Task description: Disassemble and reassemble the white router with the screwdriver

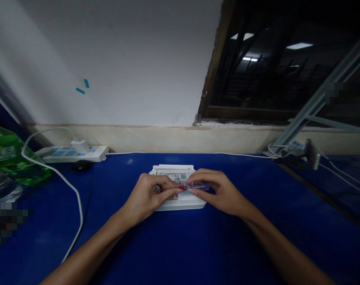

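Observation:
A screwdriver (pixel 201 186) with a clear purplish handle and a red collar lies level between my hands, above a white plastic device (pixel 194 202). The device rests on the blue table and shows a printed label and rows of small holes. My right hand (pixel 217 190) pinches the handle between thumb and fingers. At the red end, the thumb and index finger of my left hand (pixel 151 194) are closed on the screwdriver. A small round metallic thing shows among the left fingers; what it is, I cannot make out.
A white power strip (pixel 93 155) with a plugged-in charger, a white cable (pixel 75 194) and a black mouse-like object (pixel 81 165) lie at the left. A green bag (pixel 16 154) stands far left. Cables and a metal frame (pixel 310 103) are at the right.

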Action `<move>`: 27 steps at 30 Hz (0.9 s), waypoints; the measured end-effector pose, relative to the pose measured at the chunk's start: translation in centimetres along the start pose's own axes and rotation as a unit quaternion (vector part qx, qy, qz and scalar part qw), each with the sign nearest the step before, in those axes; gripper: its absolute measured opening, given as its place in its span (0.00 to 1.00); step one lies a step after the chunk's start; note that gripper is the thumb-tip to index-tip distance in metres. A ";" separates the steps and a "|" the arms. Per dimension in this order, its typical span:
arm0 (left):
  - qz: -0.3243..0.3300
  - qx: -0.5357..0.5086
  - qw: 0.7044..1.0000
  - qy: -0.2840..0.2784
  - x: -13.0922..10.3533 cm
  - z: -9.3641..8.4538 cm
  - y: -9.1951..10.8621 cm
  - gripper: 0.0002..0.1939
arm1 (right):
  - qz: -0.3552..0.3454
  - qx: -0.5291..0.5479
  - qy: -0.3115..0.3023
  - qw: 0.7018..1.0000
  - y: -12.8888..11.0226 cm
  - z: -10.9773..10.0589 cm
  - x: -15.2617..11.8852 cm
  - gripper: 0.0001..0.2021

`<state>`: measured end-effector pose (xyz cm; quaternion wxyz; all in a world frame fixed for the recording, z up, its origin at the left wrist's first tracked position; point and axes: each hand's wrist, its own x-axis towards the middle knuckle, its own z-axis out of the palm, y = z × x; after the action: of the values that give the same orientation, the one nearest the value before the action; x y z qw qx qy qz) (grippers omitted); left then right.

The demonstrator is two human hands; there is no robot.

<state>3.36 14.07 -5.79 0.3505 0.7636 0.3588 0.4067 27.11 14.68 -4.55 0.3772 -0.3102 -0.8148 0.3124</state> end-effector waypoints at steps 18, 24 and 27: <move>0.082 0.303 0.948 0.057 -0.2 0.1 -0.6 0.16 | 0.166 0.092 0.065 0.980 3.1 -6.8 -0.7 0.13; 0.119 0.450 0.883 -0.066 -0.5 0.5 -1.9 0.27 | 0.268 -0.030 0.021 0.963 5.2 -12.5 -3.4 0.15; 0.102 0.465 0.874 -0.100 -0.5 0.5 -2.8 0.29 | 0.283 -0.047 -0.030 0.957 5.9 -13.3 -4.0 0.13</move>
<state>2.82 14.95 -8.53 -0.0544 0.9075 0.3895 0.1477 41.51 18.98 -3.69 0.2337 -0.5363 -0.7182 0.3767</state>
